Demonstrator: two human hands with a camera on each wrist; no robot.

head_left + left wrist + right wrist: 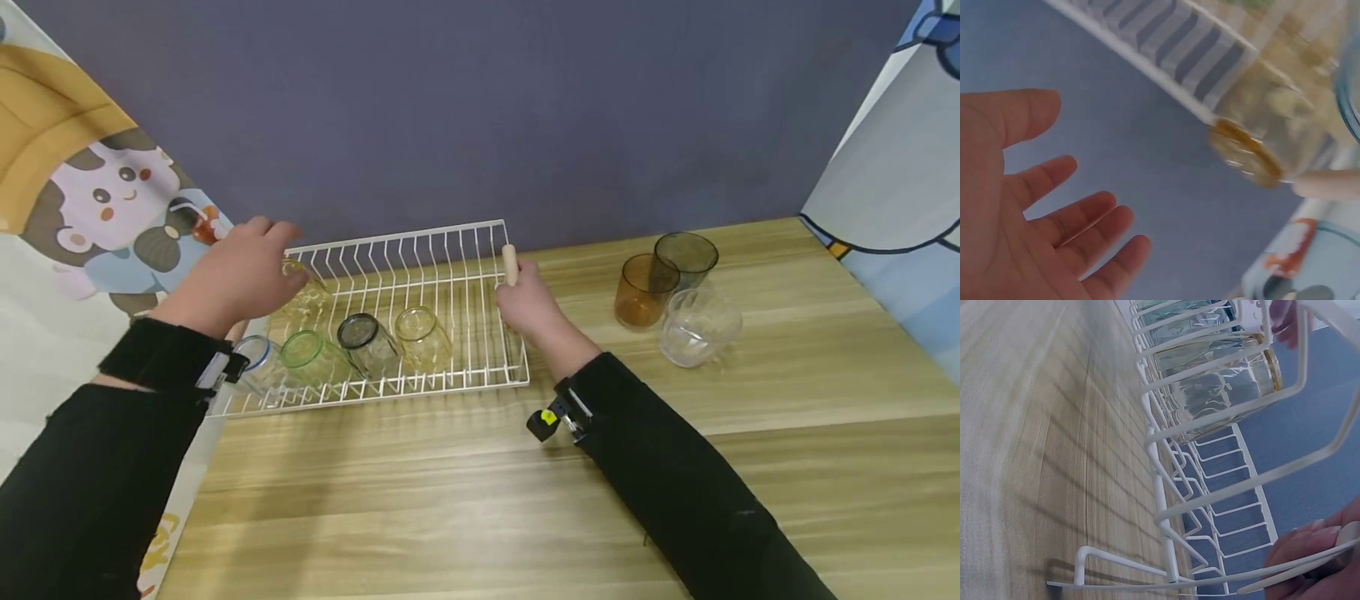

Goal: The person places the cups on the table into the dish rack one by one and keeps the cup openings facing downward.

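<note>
A white wire rack stands on the wooden table, holding several clear glasses with coloured rims. Along its front sit a blue-rimmed glass, a green-rimmed glass, a black-rimmed glass and a yellow-rimmed glass. Behind them at the left is an amber-rimmed glass. My left hand is above that glass, fingers spread and apart, palm empty. My right hand grips the wooden handle at the rack's right end; its fingers curl around it in the right wrist view.
Right of the rack, an orange glass, a grey glass and a clear glass stand close together. A dark blue-grey partition rises behind the table. A cartoon-printed panel borders the left side.
</note>
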